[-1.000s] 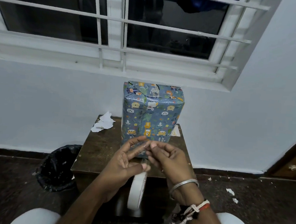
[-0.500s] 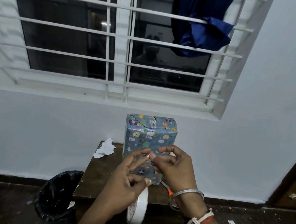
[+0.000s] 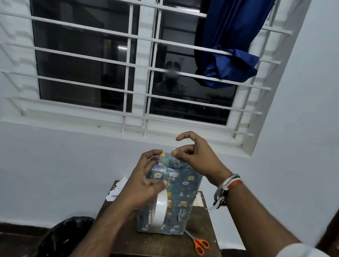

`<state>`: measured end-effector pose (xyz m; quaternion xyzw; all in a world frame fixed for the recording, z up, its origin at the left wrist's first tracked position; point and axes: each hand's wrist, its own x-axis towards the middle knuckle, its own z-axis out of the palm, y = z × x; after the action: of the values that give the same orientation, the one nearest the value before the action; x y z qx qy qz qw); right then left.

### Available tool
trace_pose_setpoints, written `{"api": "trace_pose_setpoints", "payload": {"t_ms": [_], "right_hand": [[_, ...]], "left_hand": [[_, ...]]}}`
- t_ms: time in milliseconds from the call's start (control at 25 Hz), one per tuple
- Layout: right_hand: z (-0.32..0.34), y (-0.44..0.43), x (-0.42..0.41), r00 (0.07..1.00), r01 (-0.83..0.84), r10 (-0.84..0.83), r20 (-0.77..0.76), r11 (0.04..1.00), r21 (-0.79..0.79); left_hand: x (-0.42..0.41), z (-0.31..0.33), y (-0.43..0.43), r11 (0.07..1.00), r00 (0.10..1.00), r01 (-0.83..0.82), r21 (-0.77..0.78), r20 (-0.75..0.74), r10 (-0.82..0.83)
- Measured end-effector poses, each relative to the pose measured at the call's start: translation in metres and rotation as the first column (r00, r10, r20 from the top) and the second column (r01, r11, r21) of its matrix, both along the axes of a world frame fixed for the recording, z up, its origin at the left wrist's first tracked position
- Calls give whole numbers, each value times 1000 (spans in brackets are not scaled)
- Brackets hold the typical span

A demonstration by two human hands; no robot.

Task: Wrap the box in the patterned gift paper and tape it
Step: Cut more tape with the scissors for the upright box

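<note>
The box, wrapped in blue patterned gift paper, stands upright on a small brown table. My left hand is in front of its left side and grips a white tape roll, thumb on the roll's rim and index fingertip up at the box's top left corner. My right hand hovers over the folded top of the box with fingers curled. Its thumb and a finger pinch together at the top edge, on a short tape strip that hardly shows.
Orange-handled scissors lie on the table right of the box. White paper scraps sit at the table's back left. A black bin stands on the floor to the left. Behind is a barred window with a blue cloth.
Both hands rose from in front of the box's lower half to its top edge, and the roll came up with the left hand. The view tilted upward.
</note>
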<state>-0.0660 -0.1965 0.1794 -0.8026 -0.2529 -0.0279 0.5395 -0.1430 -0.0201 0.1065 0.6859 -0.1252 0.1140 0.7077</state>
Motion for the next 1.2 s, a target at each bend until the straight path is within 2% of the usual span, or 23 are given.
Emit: {"api": "trace_pose_setpoints", "payload": {"t_ms": [200,360,480,680,880,1000,1200], "right_hand": [[-11,19,25,991,-46,39,-128,997,-57],[-18,22,33,977,-40,32,-212,999,-33],[-18,21,34,972,-48,29,-234,996,-75],[-18,23,38,991,-3,-29,-130,971,-238],[-19,26,36,991,131,-122,50,916,-380],[-20,29,35,982,184,-154,107,902,-390],[-30,32,36,949,309,-269,165,896,-318]], "left_hand": [[7,-8,-1,1000,998,-21,4,-53,21],[7,-13,-1,1000,997,-23,-12,-76,22],[5,-12,-3,999,997,-20,-33,-80,18],[5,-14,-5,999,996,-29,-45,-82,25],[7,-16,-6,999,996,-38,-20,-81,36],[8,-17,-6,999,995,-40,1,-89,40],[11,-14,-5,998,994,-51,29,-93,54]]}}
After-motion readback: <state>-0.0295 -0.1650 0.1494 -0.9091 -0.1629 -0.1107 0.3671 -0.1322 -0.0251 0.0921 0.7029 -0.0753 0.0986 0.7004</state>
